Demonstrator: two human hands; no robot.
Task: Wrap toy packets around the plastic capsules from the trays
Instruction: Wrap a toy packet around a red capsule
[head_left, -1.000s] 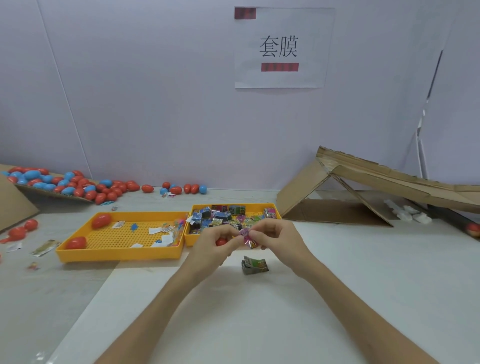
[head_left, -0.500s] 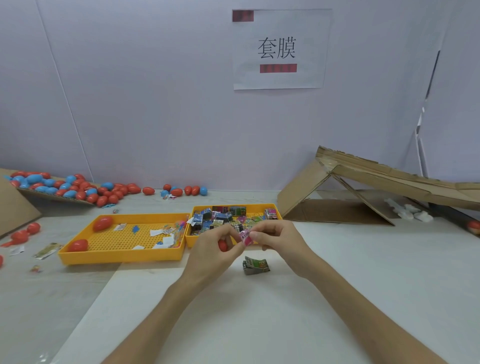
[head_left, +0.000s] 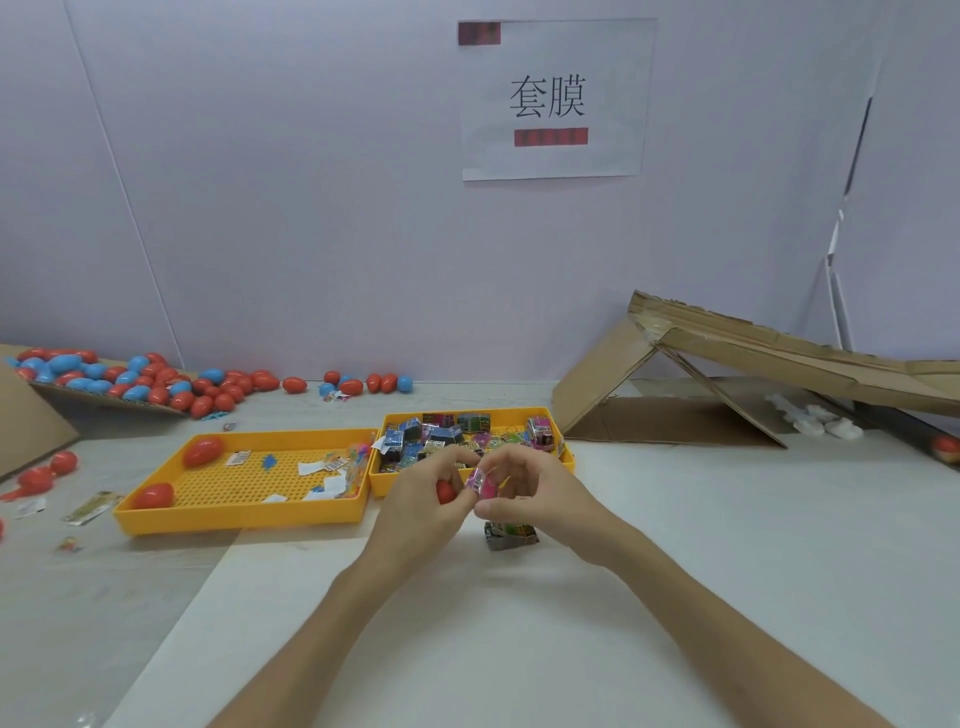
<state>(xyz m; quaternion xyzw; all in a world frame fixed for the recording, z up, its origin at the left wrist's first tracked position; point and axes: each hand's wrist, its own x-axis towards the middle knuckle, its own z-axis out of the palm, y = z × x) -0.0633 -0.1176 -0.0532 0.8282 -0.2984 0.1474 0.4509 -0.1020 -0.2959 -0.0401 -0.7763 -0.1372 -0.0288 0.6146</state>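
Progress seemingly early: gripped red capsule (head_left: 445, 491) in left hand (head_left: 421, 512), pinched pink packet (head_left: 482, 482) beside it with right hand (head_left: 540, 499), ignored green packet (head_left: 511, 535) just beneath both, capsules (head_left: 202, 451) and packets (head_left: 441, 436) unwrapped in trays (head_left: 239, 517) beyond.

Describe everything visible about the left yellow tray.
The left tray is shallow, rectangular, yellow plastic, with a raised rim and perforated floor. It lies flat on the table, its right end against the second tray. Inside, one red capsule lies near the far-left corner, a second red capsule near the near-left corner; paper scraps and a small blue piece lie toward the right. No hand touches it.
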